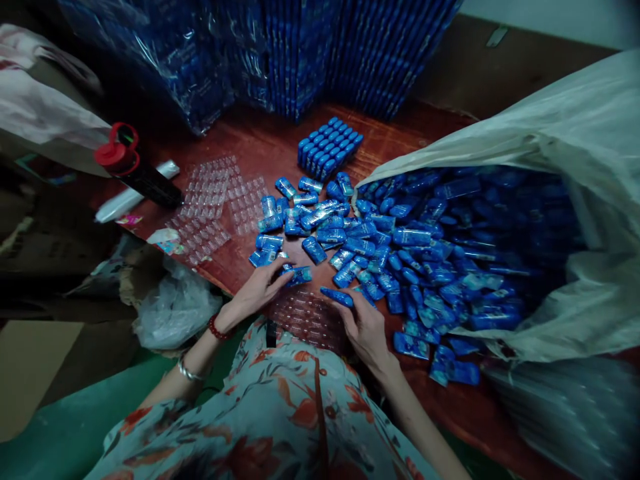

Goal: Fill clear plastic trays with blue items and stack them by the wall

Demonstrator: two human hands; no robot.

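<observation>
Far left edge of the worktop point(240, 143) there's a dark bottle point(135, 170) with a red cap lying on its side, then a few clear blister trays point(210, 200) spread flat beside it.

Left hand point(257, 290) comes in palm down over the near edge, fingers curled, pinching a blue pack point(299, 275) at the fingertips, red bead bracelet on that wrist. Just under and between both hands sits another clear tray point(305, 317), right at the near edge.

Right hand point(365, 330) is also palm down, fingers loosely bent, tips resting on a second pack point(337, 297). Can't quite tell if it's actually gripped or only touched, too dim there.

Looks like the loading step to me: packs going one at a time into that tray. Next bit would need each pack lined up with a pocket and pressed in flat.

Right of that, the loose pile point(350, 240) spills out of a big white sack point(575, 167). A filled tray point(329, 147) stands toward the far edge.
</observation>
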